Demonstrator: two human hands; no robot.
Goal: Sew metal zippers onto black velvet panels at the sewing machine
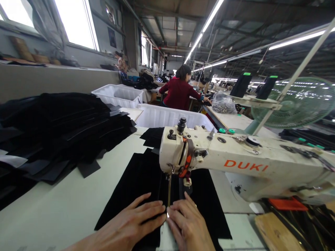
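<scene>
A cream sewing machine marked DUKI stands on the pale worktable. Black fabric lies flat under its needle area. My left hand rests palm down on the fabric, fingers stretched out and slightly apart, fingertips just left of the needle. My right hand lies flat on the fabric to the right, fingers extended toward the presser foot. The two hands' fingertips nearly meet in front of the needle. Neither hand holds anything.
A large pile of black fabric pieces covers the table's left. Two white plastic bins stand behind the machine. A green fan is at right. A person in a red top works at a farther table.
</scene>
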